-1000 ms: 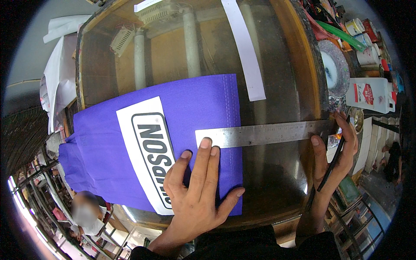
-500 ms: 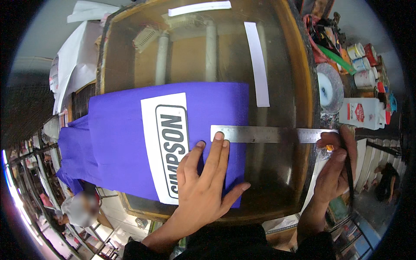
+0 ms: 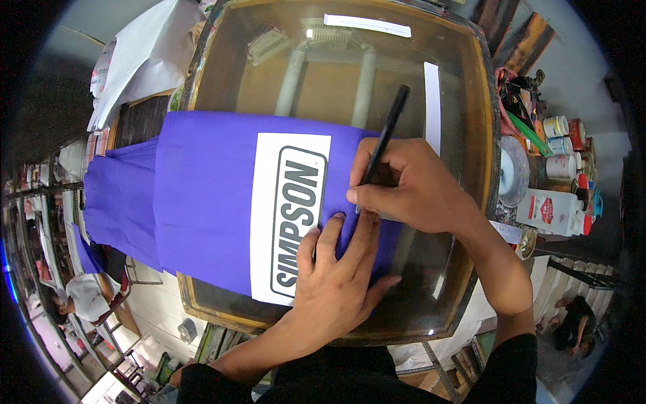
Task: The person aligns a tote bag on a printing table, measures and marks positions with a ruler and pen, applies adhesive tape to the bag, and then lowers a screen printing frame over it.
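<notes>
A purple cloth (image 3: 208, 195) lies over a framed glass-topped table. On it rests a white paper sheet (image 3: 266, 202) with bold black lettering inside a rounded outline. My left hand (image 3: 333, 286) lies with fingers spread on the cloth beside the sheet, its fingertips at a steel ruler (image 3: 506, 232) that is mostly hidden under my right arm. My right hand (image 3: 410, 178) is closed round a slim black pen (image 3: 393, 118), tilted with its lower end down near the left fingertips. The pen's tip is hard to make out.
Two white paper strips (image 3: 367, 25) (image 3: 432, 108) lie on the glass table (image 3: 330, 81), with tubes beneath. At right stand a white jug (image 3: 548, 211), paint tubs (image 3: 560, 167) and a round dish (image 3: 513, 172). White paper (image 3: 145, 54) is at upper left. Other people appear at both lower sides.
My right hand has moved from the ruler's right end to the cloth, with the pen now pointing down beside my left fingers. The left hand stays on the cloth. The whole view has shifted.
</notes>
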`<state>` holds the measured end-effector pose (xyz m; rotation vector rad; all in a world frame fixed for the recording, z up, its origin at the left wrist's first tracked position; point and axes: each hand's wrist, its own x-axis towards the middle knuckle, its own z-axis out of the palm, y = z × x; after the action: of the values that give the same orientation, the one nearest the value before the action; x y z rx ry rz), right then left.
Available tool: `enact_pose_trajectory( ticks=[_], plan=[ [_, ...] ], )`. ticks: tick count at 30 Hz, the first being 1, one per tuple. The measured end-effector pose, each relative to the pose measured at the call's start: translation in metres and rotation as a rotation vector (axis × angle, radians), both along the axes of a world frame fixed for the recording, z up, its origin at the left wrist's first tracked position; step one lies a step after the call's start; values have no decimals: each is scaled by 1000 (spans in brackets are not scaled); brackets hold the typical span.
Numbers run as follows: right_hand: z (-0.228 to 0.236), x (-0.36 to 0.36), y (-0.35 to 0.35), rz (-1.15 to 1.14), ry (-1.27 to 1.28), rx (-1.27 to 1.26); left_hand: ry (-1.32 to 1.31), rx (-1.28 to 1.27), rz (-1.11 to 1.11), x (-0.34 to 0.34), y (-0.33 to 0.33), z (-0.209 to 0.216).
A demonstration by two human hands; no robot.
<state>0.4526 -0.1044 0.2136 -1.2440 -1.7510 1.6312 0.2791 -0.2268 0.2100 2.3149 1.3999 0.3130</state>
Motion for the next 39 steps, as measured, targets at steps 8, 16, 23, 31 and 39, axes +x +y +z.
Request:
enact_pose_trajectory(
  ticks=[8, 16, 23, 31, 39],
  plan=[
    [-4, -3, 5, 80, 2, 78, 15, 14, -12, -3, -1, -1],
    [-8, -4, 5, 107, -21, 262, 15, 30, -15, -2, 1, 0],
    [-7, -6, 6, 157, -61, 392, 11, 25, -19, -3, 1, -1],
    [-5, -9, 4, 152, -80, 437, -8, 28, -13, -3, 0, -2],
    [-8, -9, 3, 159, -75, 451, -5, 28, -20, -3, 1, -1]
  ],
)
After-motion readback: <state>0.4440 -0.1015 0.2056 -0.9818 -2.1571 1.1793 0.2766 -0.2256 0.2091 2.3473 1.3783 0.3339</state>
